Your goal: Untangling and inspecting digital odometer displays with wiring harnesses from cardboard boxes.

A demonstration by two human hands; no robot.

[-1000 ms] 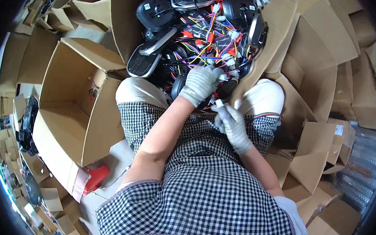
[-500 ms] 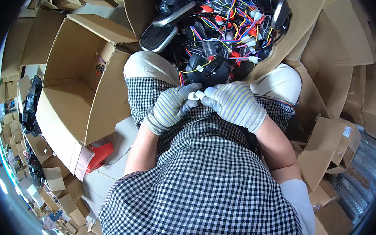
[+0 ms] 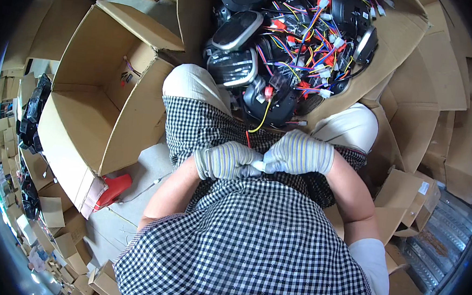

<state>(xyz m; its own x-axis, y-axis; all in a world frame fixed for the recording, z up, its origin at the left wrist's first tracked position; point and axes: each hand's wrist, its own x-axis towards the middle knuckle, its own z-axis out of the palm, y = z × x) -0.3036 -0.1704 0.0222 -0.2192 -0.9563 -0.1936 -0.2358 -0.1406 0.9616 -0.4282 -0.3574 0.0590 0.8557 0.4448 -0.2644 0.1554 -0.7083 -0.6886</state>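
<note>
My left hand, in a striped knit glove, is closed with its fingertips pinched together in front of my lap. Meeting it there is my right hand, gloved the same way and also closed. Between their fingertips sits a small white wire connector, mostly covered by the gloves. A short red wire rises beside my left fingers. Just beyond the hands, a black plastic unit lies at the near edge of a carton, with a yellow wire looping from a red connector.
The large carton between my knees holds black units and tangled coloured wires with white and red plugs. At left stands an open carton with a few wires inside. A red object is on the floor; more cartons stand right.
Both hands have come closer to my body with fingers tighter together, covering more of the white connector. The view has shifted, showing more of the near black unit and its yellow wire.
</note>
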